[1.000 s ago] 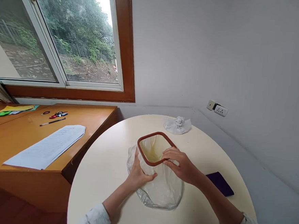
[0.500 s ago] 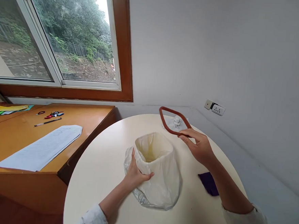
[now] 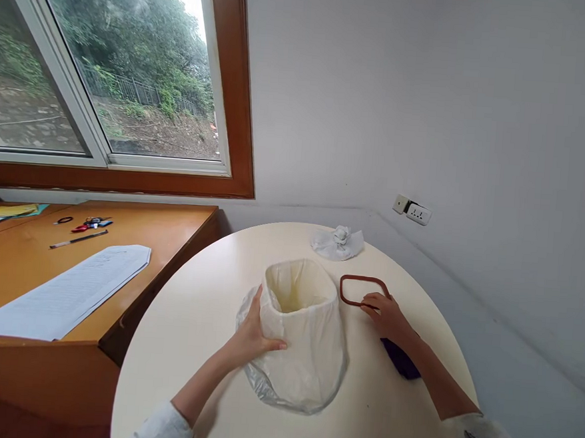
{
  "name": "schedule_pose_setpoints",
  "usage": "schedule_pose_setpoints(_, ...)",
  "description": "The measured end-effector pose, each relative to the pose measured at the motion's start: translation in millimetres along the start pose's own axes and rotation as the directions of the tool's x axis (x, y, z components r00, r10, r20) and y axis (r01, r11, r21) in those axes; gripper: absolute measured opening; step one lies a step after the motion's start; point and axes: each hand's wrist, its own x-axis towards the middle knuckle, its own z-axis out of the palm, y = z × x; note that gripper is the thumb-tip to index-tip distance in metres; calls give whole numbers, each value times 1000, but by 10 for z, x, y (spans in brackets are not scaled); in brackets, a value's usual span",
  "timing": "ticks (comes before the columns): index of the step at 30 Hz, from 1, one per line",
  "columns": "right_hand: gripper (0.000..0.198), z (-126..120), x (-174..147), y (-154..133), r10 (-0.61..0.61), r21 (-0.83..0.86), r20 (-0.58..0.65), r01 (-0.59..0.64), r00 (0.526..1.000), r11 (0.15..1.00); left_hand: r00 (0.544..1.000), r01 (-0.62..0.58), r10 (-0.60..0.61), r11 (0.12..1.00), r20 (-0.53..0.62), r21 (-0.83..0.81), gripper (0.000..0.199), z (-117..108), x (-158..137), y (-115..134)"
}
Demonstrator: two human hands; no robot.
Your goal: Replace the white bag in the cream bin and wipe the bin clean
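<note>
Frame (image 3: pixel 366 278), brown, is pinched at its near edge by the right hand (image 3: pixel 384 317), right of the bag-lined bin (image 3: pixel 313 354) on the worktop (image 3: pixel 172 364); the left hand (image 3: pixel 249 336) spreads against the bin's side. Setting the frame aside seems the step in hand; releasing it calls for flat contact, which I cannot confirm here.
</note>
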Motion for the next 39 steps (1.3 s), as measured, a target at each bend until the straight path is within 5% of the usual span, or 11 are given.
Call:
schedule_pose_setpoints(5, 31, 16, -94, 21, 41, -24, 101, -39, 994, 999, 1000, 14, -13, 1000, 27, -18, 107, -232, -28, 23)
schedule_pose_setpoints(8, 31, 50, -157, 52, 68, -45, 151, -61, 986, 997, 999, 43, -44, 999, -32, -14, 80, -350, -35, -76)
schedule_pose_setpoints(13, 29, 35, -168, -9, 27, -137, 82, -16, 996, 990, 935, 325, -272, 914, -228, 243, 49, -509, 6, -287)
schedule_pose_setpoints(16, 30, -64, -61, -260, 46, -104, 50, -40, 998, 994, 928, 370, -341, 793, -151, 484, 45, -542, 23, -323)
schedule_pose_setpoints(20, 33, -127, 89, -718, 219, -16, 285, -224, 933, 975, 919, 321, -394, 734, -9, 598, 23, -484, 36, -269)
schedule_pose_setpoints(23, 18, -51, 121, -925, 241, -9, 382, -258, 892, 966, 914, 345, -405, 767, -8, 541, 17, -456, 76, -194)
schedule_pose_setpoints(29, 14, 24, 188, -866, 234, 135, 350, -296, 907, 946, 915, 396, -400, 870, -47, 293, 25, -656, 238, 53)
schedule_pose_setpoints(36, 24, -471, 431, -714, 245, 461, 222, -323, 944, 827, 933, 349, -348, 937, -97, -10, 34, -1067, 424, 478)
schedule_pose_setpoints(39, 25, -732, 456, -732, 287, 691, 147, -306, 947, 655, 939, 304, -316, 948, -139, -95, 34, -1198, 457, 665)
